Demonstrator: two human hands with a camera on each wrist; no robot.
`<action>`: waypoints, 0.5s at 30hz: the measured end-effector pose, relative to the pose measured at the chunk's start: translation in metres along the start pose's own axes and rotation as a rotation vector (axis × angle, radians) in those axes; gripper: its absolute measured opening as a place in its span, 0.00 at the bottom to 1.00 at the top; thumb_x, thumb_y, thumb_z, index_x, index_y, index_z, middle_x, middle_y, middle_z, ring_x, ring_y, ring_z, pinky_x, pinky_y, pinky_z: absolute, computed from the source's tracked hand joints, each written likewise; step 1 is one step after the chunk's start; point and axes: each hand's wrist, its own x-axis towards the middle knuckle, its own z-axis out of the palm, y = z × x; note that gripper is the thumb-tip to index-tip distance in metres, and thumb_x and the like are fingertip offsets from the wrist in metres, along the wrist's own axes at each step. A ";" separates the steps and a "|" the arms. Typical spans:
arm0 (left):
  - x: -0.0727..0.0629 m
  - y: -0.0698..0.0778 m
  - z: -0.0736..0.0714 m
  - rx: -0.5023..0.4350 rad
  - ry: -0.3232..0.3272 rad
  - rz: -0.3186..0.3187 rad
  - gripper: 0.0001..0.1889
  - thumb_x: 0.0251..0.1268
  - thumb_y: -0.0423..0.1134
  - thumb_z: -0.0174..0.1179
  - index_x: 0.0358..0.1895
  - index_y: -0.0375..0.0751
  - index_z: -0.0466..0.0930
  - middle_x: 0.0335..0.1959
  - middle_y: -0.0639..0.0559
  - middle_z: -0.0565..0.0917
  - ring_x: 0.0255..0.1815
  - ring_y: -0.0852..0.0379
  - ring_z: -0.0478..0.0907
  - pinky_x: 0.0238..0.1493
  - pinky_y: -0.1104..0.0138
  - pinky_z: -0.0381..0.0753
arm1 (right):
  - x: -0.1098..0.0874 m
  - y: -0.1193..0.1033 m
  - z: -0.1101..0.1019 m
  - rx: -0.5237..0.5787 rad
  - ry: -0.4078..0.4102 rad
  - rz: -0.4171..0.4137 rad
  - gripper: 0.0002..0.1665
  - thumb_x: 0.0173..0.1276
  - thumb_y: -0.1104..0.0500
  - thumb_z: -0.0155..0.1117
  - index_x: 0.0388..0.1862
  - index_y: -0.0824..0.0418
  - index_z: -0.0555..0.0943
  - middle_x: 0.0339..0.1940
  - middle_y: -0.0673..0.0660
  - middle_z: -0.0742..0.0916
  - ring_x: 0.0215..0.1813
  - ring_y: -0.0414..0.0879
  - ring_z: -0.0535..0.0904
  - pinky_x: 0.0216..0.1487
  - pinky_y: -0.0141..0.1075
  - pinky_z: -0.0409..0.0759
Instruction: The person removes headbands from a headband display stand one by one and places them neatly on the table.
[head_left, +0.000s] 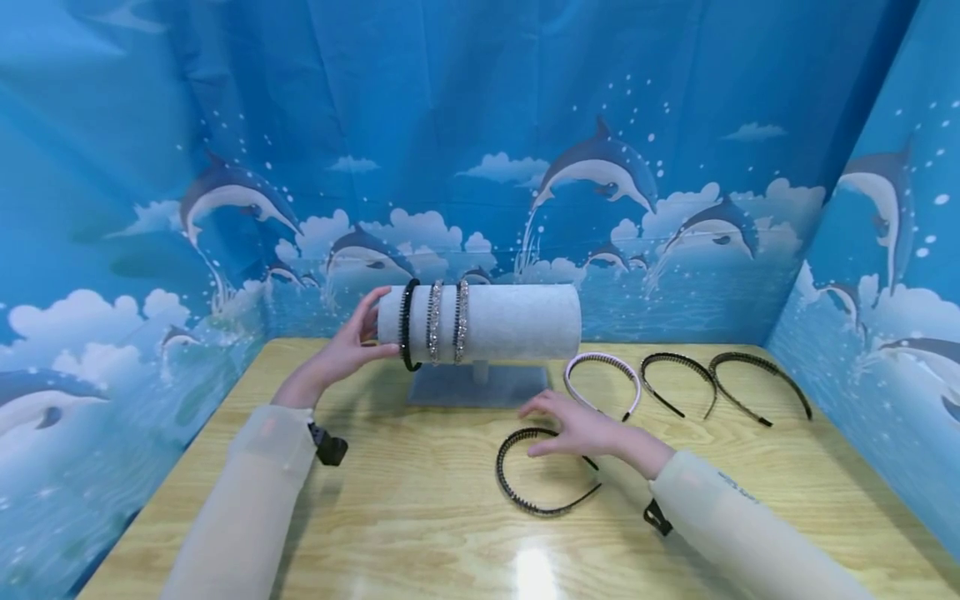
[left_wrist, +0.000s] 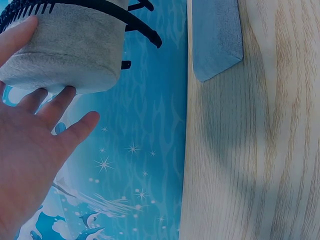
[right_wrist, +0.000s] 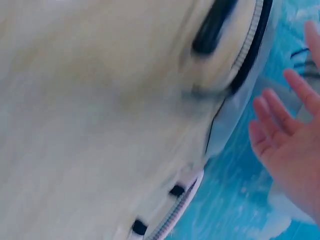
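My left hand [head_left: 341, 350] grips the left end of a grey padded roll [head_left: 525, 321] on a stand, thumb at the front and fingers at the back. In the left wrist view, fingertips [left_wrist: 65, 95] meet the roll's end. Nearest that hand on the roll sits a black toothed headband [head_left: 406, 325], then two sparkly headbands [head_left: 434, 321]. My right hand [head_left: 573, 425] is over a dark toothed headband [head_left: 510, 483] lying on the table, partly covering it. Its fingers are spread and relaxed, holding nothing in the right wrist view.
On the table's right side lie a pale pink headband [head_left: 570, 379], a dark headband [head_left: 652, 392] and another dark headband [head_left: 787, 379]. The stand's grey base [head_left: 442, 387] rests near the back edge of the wooden table [head_left: 390, 517]. A dolphin-printed curtain [head_left: 450, 125] hangs behind.
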 end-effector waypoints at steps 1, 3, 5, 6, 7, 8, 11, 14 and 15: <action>0.000 0.000 0.000 0.003 0.000 0.001 0.48 0.65 0.33 0.63 0.78 0.63 0.40 0.78 0.43 0.47 0.74 0.38 0.52 0.65 0.43 0.63 | -0.001 0.003 -0.004 0.026 -0.006 -0.008 0.30 0.63 0.50 0.70 0.59 0.64 0.75 0.55 0.59 0.79 0.57 0.57 0.75 0.58 0.54 0.73; 0.000 0.000 0.000 0.004 -0.001 0.003 0.48 0.66 0.33 0.63 0.78 0.62 0.39 0.78 0.43 0.47 0.74 0.37 0.52 0.65 0.43 0.63 | -0.002 0.010 -0.008 0.051 -0.010 -0.018 0.24 0.65 0.56 0.68 0.56 0.65 0.77 0.52 0.59 0.81 0.54 0.57 0.76 0.55 0.54 0.75; 0.000 0.000 0.000 0.004 -0.001 0.002 0.48 0.66 0.33 0.63 0.78 0.63 0.40 0.78 0.44 0.47 0.74 0.38 0.52 0.65 0.43 0.63 | -0.002 0.016 -0.010 0.065 -0.019 -0.005 0.19 0.66 0.60 0.67 0.53 0.64 0.78 0.49 0.58 0.82 0.52 0.56 0.77 0.54 0.52 0.77; 0.000 0.000 0.000 0.003 -0.003 0.004 0.48 0.66 0.33 0.63 0.78 0.63 0.39 0.78 0.44 0.47 0.74 0.38 0.52 0.65 0.43 0.63 | -0.002 0.019 -0.010 0.067 -0.024 0.004 0.17 0.66 0.62 0.66 0.52 0.63 0.79 0.48 0.57 0.82 0.51 0.55 0.78 0.53 0.50 0.78; 0.000 0.000 -0.001 0.002 -0.005 0.006 0.48 0.66 0.33 0.63 0.78 0.62 0.39 0.78 0.44 0.47 0.74 0.38 0.52 0.65 0.42 0.63 | -0.002 0.021 -0.009 0.070 -0.028 0.009 0.15 0.66 0.63 0.65 0.51 0.63 0.80 0.47 0.56 0.82 0.51 0.54 0.78 0.52 0.48 0.79; 0.000 0.001 -0.001 0.001 -0.007 0.008 0.48 0.66 0.33 0.63 0.78 0.62 0.39 0.78 0.44 0.47 0.74 0.38 0.52 0.65 0.42 0.64 | -0.001 0.024 -0.008 0.074 -0.031 0.009 0.14 0.66 0.64 0.65 0.50 0.63 0.80 0.46 0.56 0.83 0.49 0.52 0.79 0.51 0.46 0.80; -0.001 0.001 0.000 -0.002 -0.009 0.008 0.48 0.66 0.33 0.62 0.78 0.62 0.39 0.78 0.44 0.47 0.74 0.38 0.52 0.65 0.42 0.63 | -0.001 0.030 -0.005 0.086 -0.046 0.008 0.12 0.65 0.68 0.64 0.48 0.62 0.82 0.45 0.53 0.84 0.46 0.47 0.80 0.49 0.39 0.81; -0.001 0.001 0.000 -0.004 -0.009 0.002 0.48 0.66 0.33 0.63 0.78 0.62 0.39 0.78 0.44 0.47 0.74 0.38 0.52 0.65 0.42 0.63 | 0.000 0.033 -0.004 0.079 -0.054 -0.008 0.13 0.65 0.70 0.63 0.47 0.61 0.83 0.45 0.53 0.85 0.45 0.45 0.80 0.49 0.38 0.80; -0.001 0.002 0.000 -0.005 -0.010 -0.001 0.48 0.66 0.33 0.62 0.78 0.62 0.39 0.78 0.44 0.47 0.74 0.38 0.52 0.65 0.43 0.63 | 0.000 0.034 -0.003 0.076 -0.056 -0.010 0.13 0.65 0.70 0.62 0.47 0.61 0.84 0.45 0.53 0.85 0.45 0.45 0.80 0.49 0.38 0.80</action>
